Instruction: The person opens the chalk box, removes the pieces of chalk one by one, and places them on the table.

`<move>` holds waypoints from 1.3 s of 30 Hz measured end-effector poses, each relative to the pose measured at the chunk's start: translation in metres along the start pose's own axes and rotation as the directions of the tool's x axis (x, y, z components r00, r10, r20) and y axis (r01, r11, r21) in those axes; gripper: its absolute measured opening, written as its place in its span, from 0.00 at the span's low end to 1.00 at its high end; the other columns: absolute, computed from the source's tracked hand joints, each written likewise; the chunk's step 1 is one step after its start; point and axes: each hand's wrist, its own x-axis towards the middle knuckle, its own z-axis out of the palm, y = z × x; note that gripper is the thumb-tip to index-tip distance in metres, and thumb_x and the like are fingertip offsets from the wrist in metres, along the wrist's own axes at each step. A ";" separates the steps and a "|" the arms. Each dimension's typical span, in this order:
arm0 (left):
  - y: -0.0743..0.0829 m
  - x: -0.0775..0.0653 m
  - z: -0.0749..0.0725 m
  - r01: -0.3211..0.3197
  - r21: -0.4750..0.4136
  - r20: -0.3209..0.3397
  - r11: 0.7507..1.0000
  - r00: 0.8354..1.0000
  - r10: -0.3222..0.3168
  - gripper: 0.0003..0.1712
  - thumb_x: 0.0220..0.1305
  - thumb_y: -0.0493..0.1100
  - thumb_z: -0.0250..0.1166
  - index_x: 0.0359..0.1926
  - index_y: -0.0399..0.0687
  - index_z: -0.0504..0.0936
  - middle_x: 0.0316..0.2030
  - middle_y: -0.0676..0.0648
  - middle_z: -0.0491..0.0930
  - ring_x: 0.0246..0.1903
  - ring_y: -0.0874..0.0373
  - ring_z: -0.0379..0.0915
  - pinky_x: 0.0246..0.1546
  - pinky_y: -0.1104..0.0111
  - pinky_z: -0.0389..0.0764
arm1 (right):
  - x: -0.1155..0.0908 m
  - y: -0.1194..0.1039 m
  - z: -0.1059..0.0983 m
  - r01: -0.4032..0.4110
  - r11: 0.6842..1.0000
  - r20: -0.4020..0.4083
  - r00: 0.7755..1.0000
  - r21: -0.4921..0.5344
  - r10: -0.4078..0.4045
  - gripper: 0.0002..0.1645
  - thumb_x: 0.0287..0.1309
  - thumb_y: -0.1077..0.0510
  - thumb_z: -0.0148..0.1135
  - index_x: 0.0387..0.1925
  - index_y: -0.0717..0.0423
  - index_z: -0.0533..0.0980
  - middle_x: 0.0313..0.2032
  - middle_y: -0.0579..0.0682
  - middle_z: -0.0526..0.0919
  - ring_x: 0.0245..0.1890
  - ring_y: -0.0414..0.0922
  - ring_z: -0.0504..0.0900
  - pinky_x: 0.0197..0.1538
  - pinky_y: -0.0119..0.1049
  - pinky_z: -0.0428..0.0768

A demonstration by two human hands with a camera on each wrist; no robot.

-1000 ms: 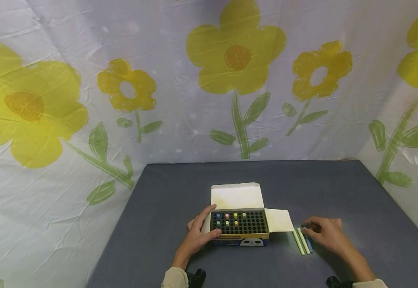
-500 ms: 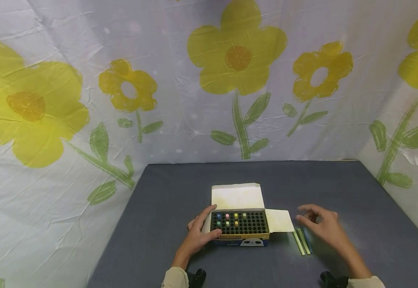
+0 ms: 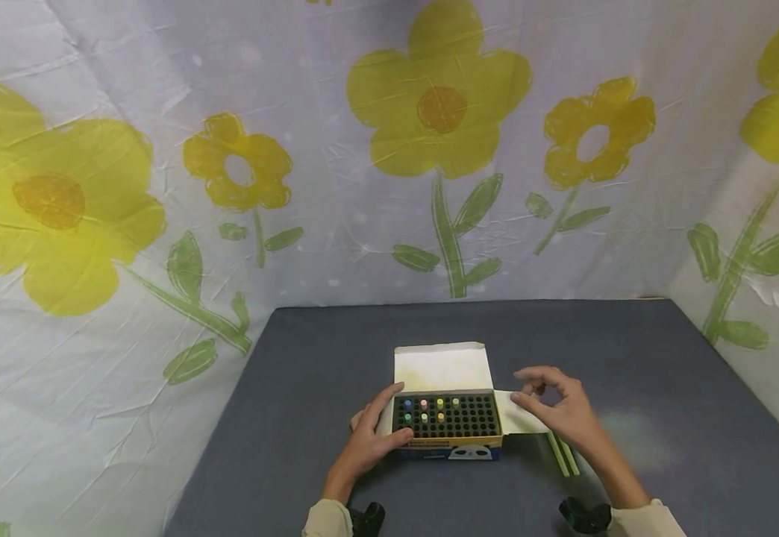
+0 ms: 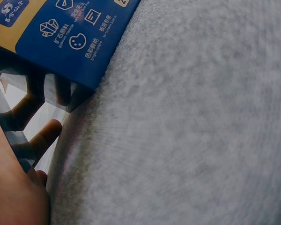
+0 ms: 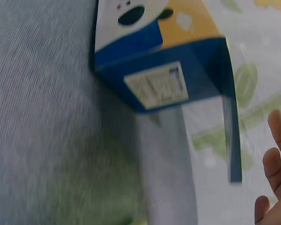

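Note:
A chalk box, blue and yellow with a panda print, stands with its lid raised. Its black holed insert carries several coloured chalk sticks, among them a pink one and a blue one. The left hand grips the box's left end, thumb at the front rim and forefinger at the back; the left wrist view shows fingers beside the blue box wall. Over the right flap, the right hand has loosely bent fingers, a gap between forefinger and thumb, and no chalk visible in it.
Two light green chalk sticks lie on the dark grey table below the right wrist. Behind the table hangs a white cloth printed with yellow flowers. The side flap stands out from the box, as the right wrist view shows beside its end wall.
The right hand has lifted from the chalk sticks on the table and moved left, over the box's side flap. The blue stick beside the green ones no longer shows. The left hand stays put.

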 end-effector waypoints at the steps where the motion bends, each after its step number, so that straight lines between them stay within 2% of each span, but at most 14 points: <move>1: 0.000 0.000 0.000 -0.001 -0.001 0.000 1.000 1.000 0.001 0.44 0.59 0.54 0.74 0.72 0.84 0.65 0.75 0.52 0.64 0.72 0.37 0.40 0.60 0.33 0.55 | 0.001 -0.001 0.003 0.008 1.000 0.003 1.000 0.006 -0.008 0.20 0.57 0.65 0.74 0.51 0.49 0.82 0.33 0.43 0.83 0.37 0.40 0.74 0.45 0.40 0.73; 9: 0.000 0.000 0.000 -0.011 0.013 -0.006 1.000 1.000 0.011 0.43 0.59 0.54 0.74 0.73 0.83 0.64 0.75 0.52 0.65 0.72 0.38 0.42 0.60 0.34 0.54 | 0.011 -0.008 0.030 0.014 1.000 0.021 1.000 -0.010 -0.013 0.18 0.54 0.62 0.76 0.47 0.51 0.83 0.31 0.42 0.82 0.38 0.42 0.75 0.47 0.49 0.71; 15: 0.000 -0.001 0.000 -0.010 0.012 -0.007 1.000 1.000 0.010 0.43 0.59 0.54 0.73 0.73 0.82 0.64 0.75 0.51 0.64 0.73 0.37 0.41 0.60 0.33 0.56 | 0.019 -0.010 0.052 0.056 0.998 0.044 0.997 -0.002 -0.056 0.17 0.52 0.63 0.77 0.44 0.55 0.83 0.30 0.44 0.82 0.34 0.47 0.74 0.51 0.51 0.59; 20: 0.001 0.000 0.001 -0.014 -0.026 0.011 1.000 1.000 0.014 0.44 0.60 0.52 0.74 0.74 0.81 0.64 0.75 0.49 0.62 0.73 0.39 0.43 0.61 0.37 0.62 | 0.023 -0.011 0.066 0.060 0.997 0.062 0.996 -0.041 -0.057 0.17 0.50 0.62 0.78 0.43 0.53 0.84 0.28 0.38 0.82 0.35 0.44 0.72 0.50 0.50 0.49; 24: 0.001 0.000 0.001 -0.009 -0.034 0.014 0.999 1.000 0.010 0.44 0.60 0.52 0.74 0.73 0.81 0.64 0.75 0.49 0.62 0.72 0.40 0.42 0.61 0.37 0.64 | 0.024 -0.012 0.073 0.097 0.992 0.063 0.994 -0.077 -0.093 0.16 0.48 0.63 0.79 0.40 0.53 0.85 0.27 0.37 0.81 0.33 0.45 0.68 0.48 0.50 0.44; 29: 0.002 -0.001 0.001 0.002 -0.005 -0.004 1.000 1.000 -0.002 0.44 0.59 0.54 0.74 0.73 0.83 0.64 0.74 0.50 0.64 0.71 0.39 0.41 0.59 0.36 0.62 | 0.024 -0.014 0.080 0.124 0.981 0.065 0.991 -0.146 -0.116 0.14 0.46 0.61 0.81 0.36 0.49 0.86 0.26 0.38 0.79 0.32 0.42 0.64 0.48 0.49 0.43; 32: 0.003 -0.001 0.001 0.010 0.003 -0.010 1.000 1.000 -0.010 0.44 0.59 0.54 0.74 0.72 0.84 0.64 0.73 0.49 0.65 0.70 0.39 0.42 0.58 0.37 0.63 | 0.023 -0.015 0.082 0.116 0.973 0.071 0.992 -0.198 -0.104 0.13 0.45 0.60 0.82 0.34 0.47 0.86 0.26 0.38 0.79 0.32 0.39 0.63 0.48 0.49 0.44; 39: 0.003 -0.001 0.002 0.024 0.006 -0.019 1.000 1.000 -0.024 0.44 0.58 0.55 0.75 0.72 0.85 0.65 0.72 0.49 0.66 0.69 0.39 0.43 0.57 0.37 0.63 | 0.021 -0.018 0.085 0.123 0.949 0.070 0.992 -0.290 -0.108 0.14 0.43 0.60 0.83 0.32 0.47 0.86 0.25 0.39 0.79 0.32 0.34 0.60 0.47 0.48 0.46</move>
